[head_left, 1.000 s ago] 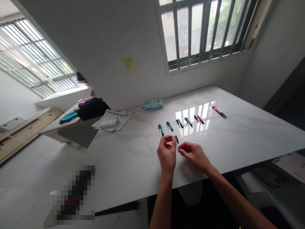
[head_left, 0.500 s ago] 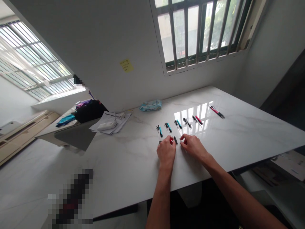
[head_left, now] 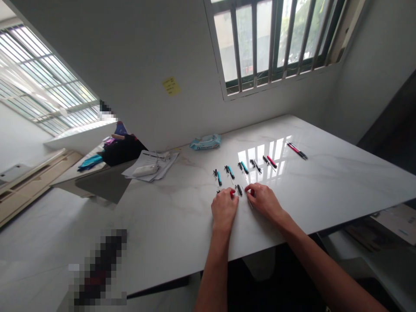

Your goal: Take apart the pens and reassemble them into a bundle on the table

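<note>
My left hand [head_left: 224,208] is closed over the table, with a red pen barrel [head_left: 232,193] showing between its fingers. Facing it, my right hand [head_left: 264,200] pinches a thin pen refill [head_left: 251,205], mostly covered by the fingers. Between the hands lies a short black pen part [head_left: 239,190]. Beyond them runs a row of pens in pieces: teal barrels [head_left: 219,178] with black parts and thin refills, a dark set [head_left: 257,166], and a red barrel [head_left: 272,161]. Another small dark part [head_left: 218,192] is partly hidden behind my left hand.
Several whole pens [head_left: 297,151] lie at the right on the marbled white table [head_left: 169,234]. A blue wipes pack [head_left: 205,142] sits by the wall. Papers [head_left: 169,164] with a white object on top and a dark bag [head_left: 123,151] are at the left.
My left hand has shifted slightly left, away from the black pen part, and the red barrel moved with it. The refill at my right hand shows more clearly now.
</note>
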`<move>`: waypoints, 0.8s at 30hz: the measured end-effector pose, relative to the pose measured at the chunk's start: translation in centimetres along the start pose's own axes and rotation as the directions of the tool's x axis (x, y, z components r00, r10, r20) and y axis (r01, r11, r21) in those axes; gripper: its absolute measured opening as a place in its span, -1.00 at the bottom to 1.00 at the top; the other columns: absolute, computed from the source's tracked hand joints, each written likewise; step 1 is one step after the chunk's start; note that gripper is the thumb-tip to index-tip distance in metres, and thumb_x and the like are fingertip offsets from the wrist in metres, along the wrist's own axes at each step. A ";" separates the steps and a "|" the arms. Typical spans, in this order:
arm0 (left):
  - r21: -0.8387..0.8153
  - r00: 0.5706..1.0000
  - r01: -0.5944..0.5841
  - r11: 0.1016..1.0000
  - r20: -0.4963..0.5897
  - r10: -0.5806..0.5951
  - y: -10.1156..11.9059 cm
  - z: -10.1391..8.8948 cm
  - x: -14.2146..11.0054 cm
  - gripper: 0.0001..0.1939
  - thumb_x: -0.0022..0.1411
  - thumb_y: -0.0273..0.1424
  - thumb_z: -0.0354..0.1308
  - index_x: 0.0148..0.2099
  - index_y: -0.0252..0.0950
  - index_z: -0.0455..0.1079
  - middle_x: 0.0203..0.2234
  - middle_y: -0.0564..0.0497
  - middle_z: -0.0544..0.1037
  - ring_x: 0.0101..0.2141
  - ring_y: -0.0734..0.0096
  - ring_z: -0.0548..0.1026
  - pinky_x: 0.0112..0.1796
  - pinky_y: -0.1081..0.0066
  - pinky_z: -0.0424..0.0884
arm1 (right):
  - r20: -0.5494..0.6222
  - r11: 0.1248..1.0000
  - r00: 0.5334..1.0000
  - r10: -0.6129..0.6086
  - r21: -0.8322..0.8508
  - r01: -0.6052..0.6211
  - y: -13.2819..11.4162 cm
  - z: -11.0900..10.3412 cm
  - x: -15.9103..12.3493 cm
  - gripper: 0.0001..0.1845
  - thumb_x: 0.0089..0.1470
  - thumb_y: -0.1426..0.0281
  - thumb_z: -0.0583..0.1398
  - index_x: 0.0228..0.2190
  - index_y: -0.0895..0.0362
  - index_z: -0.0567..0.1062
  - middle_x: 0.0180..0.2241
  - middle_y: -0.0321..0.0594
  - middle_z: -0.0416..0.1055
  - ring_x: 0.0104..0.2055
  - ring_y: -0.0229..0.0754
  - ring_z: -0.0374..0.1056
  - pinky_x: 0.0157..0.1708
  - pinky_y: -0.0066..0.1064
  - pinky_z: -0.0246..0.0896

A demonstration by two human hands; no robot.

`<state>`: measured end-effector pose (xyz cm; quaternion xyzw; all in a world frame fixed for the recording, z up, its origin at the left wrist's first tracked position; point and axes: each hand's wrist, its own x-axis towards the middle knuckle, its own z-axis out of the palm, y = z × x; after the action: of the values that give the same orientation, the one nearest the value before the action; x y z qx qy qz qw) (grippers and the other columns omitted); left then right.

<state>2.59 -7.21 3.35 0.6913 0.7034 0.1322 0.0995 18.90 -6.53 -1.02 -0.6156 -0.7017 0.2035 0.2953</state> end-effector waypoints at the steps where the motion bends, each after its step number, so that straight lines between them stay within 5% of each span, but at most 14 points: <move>1: 0.008 1.000 -0.005 1.000 0.001 0.005 0.0 0.1 0.1 -0.82 0.30 -0.35 0.27 -0.07 -0.14 0.61 -0.18 -0.08 0.68 -0.19 0.19 0.60 -0.17 0.33 0.40 | 0.000 1.000 1.000 0.003 -0.009 -0.003 -0.1 0.1 0.0 -0.78 0.25 0.42 0.20 -0.16 0.06 0.65 -0.27 -0.18 0.59 -0.25 -0.12 0.49 -0.20 -0.37 0.25; 17: 0.056 1.000 0.002 0.998 -0.027 -0.001 0.9 0.7 1.2 -0.83 0.38 -0.35 0.19 -0.08 -0.19 0.60 -0.18 -0.16 0.66 -0.19 0.13 0.60 -0.18 0.30 0.42 | 0.016 0.999 0.999 -0.031 -0.036 0.031 -0.9 0.2 0.0 -0.75 0.28 0.39 0.17 -0.13 0.04 0.65 -0.27 -0.19 0.59 -0.25 -0.12 0.47 -0.24 -0.37 0.20; 24: -0.392 0.972 -0.190 0.900 -0.201 0.118 1.1 -1.2 -0.7 -0.63 0.41 -0.26 0.17 0.21 -0.17 0.44 0.01 -0.12 0.54 -0.11 0.25 0.55 -0.02 0.29 0.42 | 0.014 0.998 0.999 -0.037 -0.048 0.038 -0.9 0.2 -0.1 -0.75 0.31 0.37 0.15 -0.18 0.04 0.66 -0.31 -0.18 0.57 -0.28 -0.13 0.46 -0.27 -0.38 0.19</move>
<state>3.29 -7.97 4.84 0.6947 0.6089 0.3431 0.1699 18.12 -6.78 -0.57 -0.6080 -0.7197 0.1849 0.2796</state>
